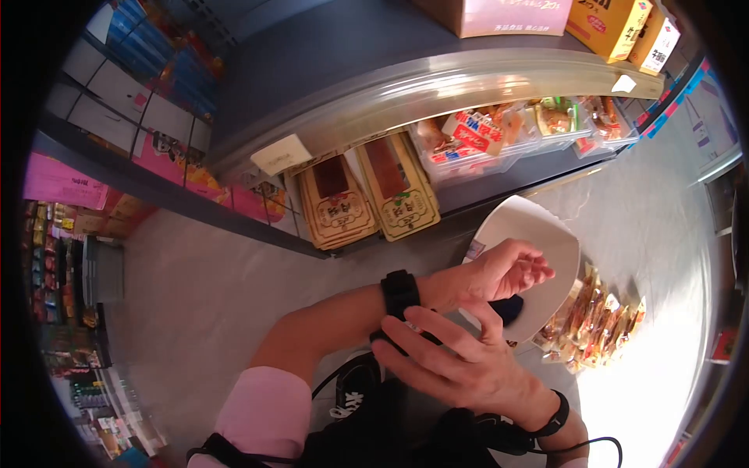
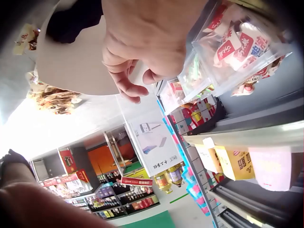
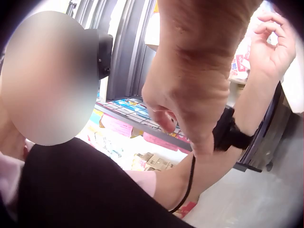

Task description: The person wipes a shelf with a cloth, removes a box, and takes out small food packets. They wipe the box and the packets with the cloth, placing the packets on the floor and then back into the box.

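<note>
shop floor (image 1: 195, 296), r hand (image 1: 460, 363) on wristband (image 1: 399, 292)

Fisheye-warped edges, blown-out glare on the floor lower right, and soft, blurred wrist views.

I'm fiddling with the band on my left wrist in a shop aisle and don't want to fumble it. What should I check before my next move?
1. Right hand's grip on the black wrist strap: the fingers pinch it on the left wrist. Ok.
2. Left hand free: fingers loosely curled, holding nothing. Ok.
3. Thin black cable: hangs below the strap by the right hand's fingers. Snagged or not: cannot tell.
4. White rounded bowl beyond the left hand: touching it or not, cannot tell.
5. Heap of orange snack packets on the floor: clear of both hands. Ok.
</note>
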The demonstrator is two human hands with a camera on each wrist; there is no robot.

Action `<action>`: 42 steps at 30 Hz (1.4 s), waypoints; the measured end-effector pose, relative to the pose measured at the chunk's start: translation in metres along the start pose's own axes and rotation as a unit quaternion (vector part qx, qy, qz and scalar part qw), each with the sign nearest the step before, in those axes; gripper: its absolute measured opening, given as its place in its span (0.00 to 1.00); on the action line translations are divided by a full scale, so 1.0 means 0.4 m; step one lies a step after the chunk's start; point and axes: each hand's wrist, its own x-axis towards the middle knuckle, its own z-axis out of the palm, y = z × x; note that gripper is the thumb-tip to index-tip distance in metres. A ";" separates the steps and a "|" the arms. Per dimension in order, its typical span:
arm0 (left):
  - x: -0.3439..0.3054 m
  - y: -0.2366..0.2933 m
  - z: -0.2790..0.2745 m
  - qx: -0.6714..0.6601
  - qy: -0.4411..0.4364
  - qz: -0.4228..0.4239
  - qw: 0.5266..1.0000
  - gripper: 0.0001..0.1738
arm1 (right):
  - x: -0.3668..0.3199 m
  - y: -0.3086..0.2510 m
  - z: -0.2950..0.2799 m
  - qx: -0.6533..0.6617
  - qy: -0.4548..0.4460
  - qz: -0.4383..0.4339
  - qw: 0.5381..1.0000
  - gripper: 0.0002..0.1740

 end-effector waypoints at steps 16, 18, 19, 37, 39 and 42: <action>0.087 0.184 0.056 0.028 -0.043 -0.027 0.998 0.15 | 0.006 -0.091 0.110 0.499 -0.133 -0.014 0.856 0.15; 0.089 0.190 0.044 0.074 -0.025 0.011 0.997 0.11 | 0.007 -0.091 0.105 0.654 -0.132 0.036 0.744 0.13; 0.090 0.194 0.033 0.078 -0.023 0.014 0.997 0.11 | 0.017 -0.084 0.099 0.654 -0.130 0.031 0.745 0.13; 0.046 0.088 -0.012 -0.037 -0.061 0.033 0.997 0.12 | 0.110 -0.105 -0.003 0.451 -0.086 0.101 0.883 0.11; 0.052 0.049 -0.006 -0.066 -0.067 0.037 0.995 0.12 | 0.137 -0.118 0.001 0.477 -0.021 0.098 0.873 0.12; 0.067 -0.004 0.022 -0.090 -0.066 0.023 0.993 0.11 | 0.140 -0.116 0.041 0.454 -0.140 0.028 0.880 0.12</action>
